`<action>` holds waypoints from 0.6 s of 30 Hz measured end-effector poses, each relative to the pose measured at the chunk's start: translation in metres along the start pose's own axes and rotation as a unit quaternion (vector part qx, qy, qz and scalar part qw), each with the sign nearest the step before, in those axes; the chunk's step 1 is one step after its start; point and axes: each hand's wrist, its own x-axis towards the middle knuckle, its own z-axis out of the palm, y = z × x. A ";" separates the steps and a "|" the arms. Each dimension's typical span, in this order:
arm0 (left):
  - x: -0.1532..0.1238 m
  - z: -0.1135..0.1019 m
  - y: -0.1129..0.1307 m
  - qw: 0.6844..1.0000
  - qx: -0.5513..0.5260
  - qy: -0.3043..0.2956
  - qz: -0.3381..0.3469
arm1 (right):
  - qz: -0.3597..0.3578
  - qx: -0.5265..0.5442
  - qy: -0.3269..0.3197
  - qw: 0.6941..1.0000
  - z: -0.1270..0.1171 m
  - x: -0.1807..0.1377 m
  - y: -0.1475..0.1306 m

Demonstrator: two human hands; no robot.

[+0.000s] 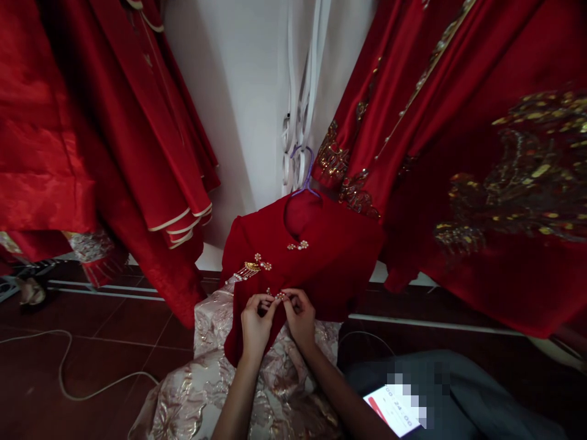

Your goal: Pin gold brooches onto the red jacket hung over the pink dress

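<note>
A sleeveless-looking red garment [321,263] on a purple hanger [306,183] lies spread before me. Along its front sit pearl-and-gold ornaments: one clasp [300,245] near the neckline, and a brooch with hanging tassels [250,269] at the left. My left hand [257,321] and my right hand [299,318] meet at the lower front edge. Both pinch a small beaded clasp [279,296] from either side, fingertips nearly touching. Fingers partly cover the clasp, so whether it is fastened cannot be made out.
Red gowns [151,122] hang at the left, and beaded red gowns [504,183] at the right. Shiny floral fabric [183,397] covers the area below my arms. A lit phone [394,409] rests at lower right. A pale cable [68,366] crosses the tiled floor.
</note>
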 end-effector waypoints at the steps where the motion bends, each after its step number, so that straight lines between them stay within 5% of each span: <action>1: 0.000 0.000 0.000 1.000 0.000 0.001 0.003 | 0.000 0.000 -0.002 1.000 0.000 0.000 -0.001; 18: 0.001 0.000 0.001 1.000 -0.001 -0.008 -0.014 | -0.018 0.001 -0.008 1.000 -0.001 0.000 0.000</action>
